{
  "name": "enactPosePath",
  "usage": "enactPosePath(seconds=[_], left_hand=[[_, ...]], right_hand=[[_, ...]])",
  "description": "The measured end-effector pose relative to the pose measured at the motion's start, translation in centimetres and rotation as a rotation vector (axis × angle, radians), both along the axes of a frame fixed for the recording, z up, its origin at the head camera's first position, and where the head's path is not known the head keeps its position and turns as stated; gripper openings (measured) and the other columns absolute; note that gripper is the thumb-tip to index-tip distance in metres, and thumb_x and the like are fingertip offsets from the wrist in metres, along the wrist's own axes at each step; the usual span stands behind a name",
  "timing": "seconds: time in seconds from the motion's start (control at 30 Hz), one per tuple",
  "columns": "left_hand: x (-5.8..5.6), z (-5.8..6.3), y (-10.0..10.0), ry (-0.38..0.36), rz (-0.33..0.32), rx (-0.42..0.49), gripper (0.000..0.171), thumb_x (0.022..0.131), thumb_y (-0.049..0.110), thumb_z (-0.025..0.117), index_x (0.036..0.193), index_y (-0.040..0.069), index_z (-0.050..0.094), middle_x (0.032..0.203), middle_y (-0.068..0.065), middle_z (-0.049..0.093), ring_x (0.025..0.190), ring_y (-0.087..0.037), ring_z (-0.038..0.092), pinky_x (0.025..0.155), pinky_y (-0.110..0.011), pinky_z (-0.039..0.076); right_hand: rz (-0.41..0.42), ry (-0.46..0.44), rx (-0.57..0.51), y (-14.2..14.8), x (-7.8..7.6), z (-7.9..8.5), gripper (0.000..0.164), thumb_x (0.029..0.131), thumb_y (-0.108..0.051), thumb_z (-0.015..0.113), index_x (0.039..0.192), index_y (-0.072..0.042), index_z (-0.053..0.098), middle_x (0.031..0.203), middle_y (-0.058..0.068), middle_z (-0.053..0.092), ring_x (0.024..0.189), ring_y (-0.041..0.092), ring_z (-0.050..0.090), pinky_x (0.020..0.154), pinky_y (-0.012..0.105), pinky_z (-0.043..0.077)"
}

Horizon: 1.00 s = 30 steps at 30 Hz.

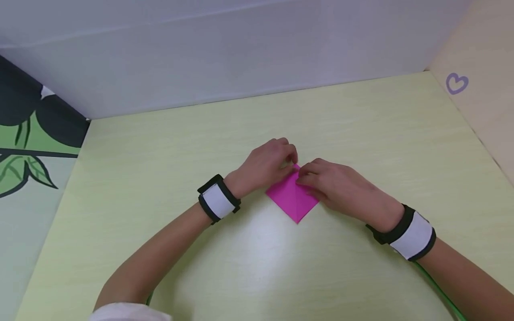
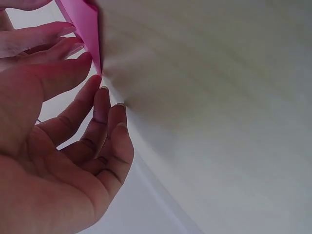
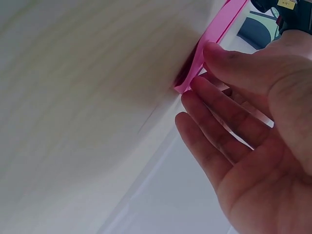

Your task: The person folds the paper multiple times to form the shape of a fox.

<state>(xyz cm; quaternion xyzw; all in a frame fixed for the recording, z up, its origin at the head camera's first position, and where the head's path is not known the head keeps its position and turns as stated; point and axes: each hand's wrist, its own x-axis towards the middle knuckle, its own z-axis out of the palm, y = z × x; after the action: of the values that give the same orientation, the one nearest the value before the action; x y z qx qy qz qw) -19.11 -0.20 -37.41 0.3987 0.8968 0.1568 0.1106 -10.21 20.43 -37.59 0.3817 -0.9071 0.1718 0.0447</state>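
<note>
A square of pink folding paper point(image 1: 295, 200) lies on the table, turned so one corner points towards me, with a crease down its middle. My left hand point(image 1: 268, 162) pinches its far corner, and in the left wrist view the thumb and index fingertip meet at the tip of the pink paper point(image 2: 87, 29). From the right, my right hand point(image 1: 341, 185) grips the paper near its upper right edge. In the right wrist view the thumb lies on the pink paper point(image 3: 214, 31), with fingers beneath its slightly lifted edge. The hands cover the paper's upper sides.
The pale wooden table point(image 1: 168, 151) ends at a grey-white wall point(image 1: 241, 58) at the back. A beige side panel with a purple heart point(image 1: 457, 84) borders the right. Dark and green leaf artwork point(image 1: 36, 133) is at the left. Both wrists wear black-and-white straps point(image 1: 218, 200).
</note>
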Motion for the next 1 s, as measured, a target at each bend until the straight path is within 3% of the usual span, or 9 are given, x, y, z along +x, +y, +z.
enactPosePath(seconds=[0.13,0.37,0.73,0.87,1.0], left_hand=[[-0.3,-0.1,0.2,-0.024,0.004,0.009,0.012,0.097,0.018,0.070,0.106,0.011,0.072,0.103,-0.001,0.064,0.097,-0.015,0.058,0.079,-0.025,0.051],[-0.4,0.3,0.5,-0.174,0.070,0.044,0.013,0.098,0.017,0.069,0.104,0.006,0.070,0.097,-0.002,0.067,0.087,-0.013,0.060,0.074,-0.023,0.051],[-1.1,0.5,0.2,-0.229,0.090,0.116,0.012,0.094,0.020,0.076,0.097,0.010,0.070,0.089,0.004,0.070,0.083,-0.010,0.063,0.074,-0.025,0.050],[-1.5,1.3,-0.2,-0.265,0.109,0.165,0.013,0.092,0.022,0.078,0.095,0.011,0.070,0.088,0.005,0.071,0.082,-0.010,0.065,0.074,-0.027,0.050],[-2.1,3.0,-0.8,-0.242,0.113,0.205,0.013,0.091,0.020,0.078,0.095,0.011,0.070,0.088,0.004,0.071,0.079,-0.012,0.063,0.071,-0.029,0.049]], right_hand=[[-0.006,-0.009,0.002,0.0,0.0,0.0,0.025,0.086,-0.006,0.083,0.109,-0.005,0.077,0.112,0.006,0.070,0.106,0.022,0.064,0.082,0.032,0.058],[-0.003,-0.013,0.006,-0.1,0.0,-0.1,0.022,0.086,-0.006,0.083,0.107,-0.006,0.077,0.111,0.006,0.070,0.106,0.022,0.064,0.082,0.032,0.057],[0.022,0.022,0.007,-0.1,-0.2,0.1,0.028,0.083,-0.004,0.085,0.109,-0.006,0.077,0.111,0.006,0.071,0.106,0.021,0.065,0.083,0.032,0.057],[-0.011,0.045,-0.007,0.2,-0.4,0.9,0.031,0.082,-0.003,0.085,0.112,-0.006,0.076,0.113,0.006,0.072,0.105,0.023,0.066,0.084,0.035,0.057],[-0.109,0.114,-0.022,1.0,-0.6,2.1,0.030,0.083,-0.003,0.084,0.112,-0.005,0.076,0.111,0.009,0.072,0.102,0.026,0.067,0.085,0.041,0.056]])
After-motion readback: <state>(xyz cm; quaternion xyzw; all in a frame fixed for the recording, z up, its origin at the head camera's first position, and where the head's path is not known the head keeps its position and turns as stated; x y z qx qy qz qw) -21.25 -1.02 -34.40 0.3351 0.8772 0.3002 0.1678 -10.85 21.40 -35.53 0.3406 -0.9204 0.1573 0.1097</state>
